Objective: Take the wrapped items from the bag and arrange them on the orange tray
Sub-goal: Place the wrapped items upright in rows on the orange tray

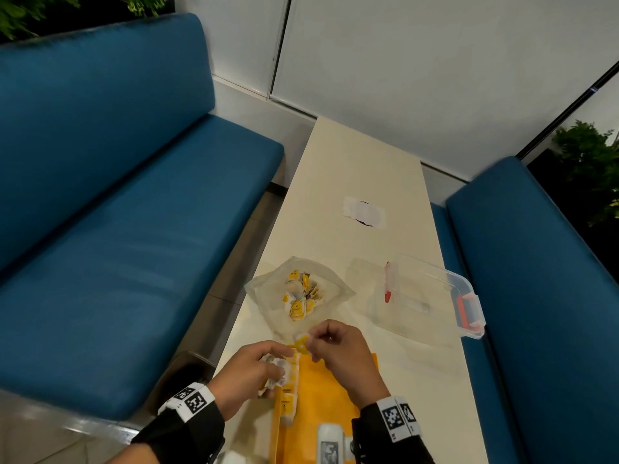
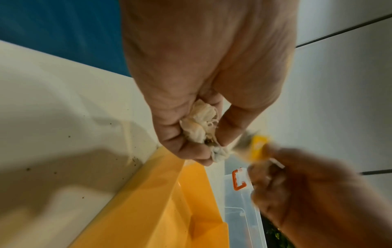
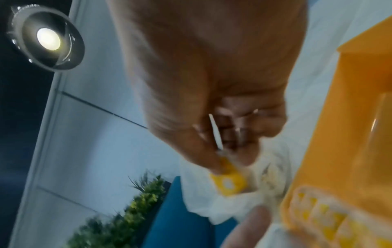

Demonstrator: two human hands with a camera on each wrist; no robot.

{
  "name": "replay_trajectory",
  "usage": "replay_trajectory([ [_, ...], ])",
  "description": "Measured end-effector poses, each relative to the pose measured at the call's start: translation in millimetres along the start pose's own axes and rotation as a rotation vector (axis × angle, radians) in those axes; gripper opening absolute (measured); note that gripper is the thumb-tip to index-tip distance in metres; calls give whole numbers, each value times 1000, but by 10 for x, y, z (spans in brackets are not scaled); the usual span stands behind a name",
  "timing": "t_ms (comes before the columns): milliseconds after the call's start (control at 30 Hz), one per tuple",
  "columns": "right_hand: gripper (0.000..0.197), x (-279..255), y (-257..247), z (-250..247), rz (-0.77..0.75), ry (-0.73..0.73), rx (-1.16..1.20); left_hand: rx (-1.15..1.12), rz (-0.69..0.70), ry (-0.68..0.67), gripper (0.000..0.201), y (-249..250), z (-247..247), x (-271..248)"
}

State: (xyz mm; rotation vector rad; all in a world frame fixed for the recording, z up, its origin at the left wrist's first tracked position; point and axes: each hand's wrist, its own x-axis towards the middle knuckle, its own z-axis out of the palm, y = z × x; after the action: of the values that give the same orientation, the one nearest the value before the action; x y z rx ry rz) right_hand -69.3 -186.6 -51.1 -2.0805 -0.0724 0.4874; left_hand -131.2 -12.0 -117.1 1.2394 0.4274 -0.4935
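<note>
A clear plastic bag (image 1: 264,289) lies open on the cream table with several yellow-and-white wrapped items (image 1: 299,294) inside. Nearer me sits the orange tray (image 1: 321,393), with a row of wrapped items (image 1: 288,396) along its left edge. My left hand (image 1: 254,371) hovers over that edge and grips a bunch of white wrapped items (image 2: 201,124) in curled fingers. My right hand (image 1: 338,349) is just above the tray's far end and pinches one yellow wrapped item (image 1: 302,341) (image 3: 230,183) between thumb and fingers.
A clear plastic box (image 1: 432,296) with orange clips stands right of the bag, near the table's right edge. A white packet (image 1: 364,212) lies farther back. Blue benches (image 1: 110,202) flank the narrow table on both sides.
</note>
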Motion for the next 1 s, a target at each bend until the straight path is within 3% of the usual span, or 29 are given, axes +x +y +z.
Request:
replay_trajectory([
  [67, 15, 40, 116, -32, 34, -50, -320, 41, -35, 27, 33, 28, -13, -20],
  [133, 18, 20, 206, -73, 58, -82, -427, 70, -73, 31, 31, 45, -26, -25],
  [233, 8, -24, 233, -131, 62, -96, -325, 9, -86, 17, 12, 40, -76, -20],
  [333, 5, -51, 225, -163, 24, -87, -268, 25, -12, 1, 20, 13, -73, 2],
  [567, 8, -81, 179, -77, -41, -109, -104, 282, 202, -27, 28, 124, 66, -18],
  [700, 8, -95, 177, -16, -76, -91, -57, 504, 337, 58, 7, 117, 110, 26],
  [833, 11, -99, 215, 27, -22, -3, -9, 585, 357, 144, 7, 72, 86, 78],
  [1000, 4, -132, 266, 63, 69, -30, 75, 611, 370, 148, 11, 45, 73, 103],
])
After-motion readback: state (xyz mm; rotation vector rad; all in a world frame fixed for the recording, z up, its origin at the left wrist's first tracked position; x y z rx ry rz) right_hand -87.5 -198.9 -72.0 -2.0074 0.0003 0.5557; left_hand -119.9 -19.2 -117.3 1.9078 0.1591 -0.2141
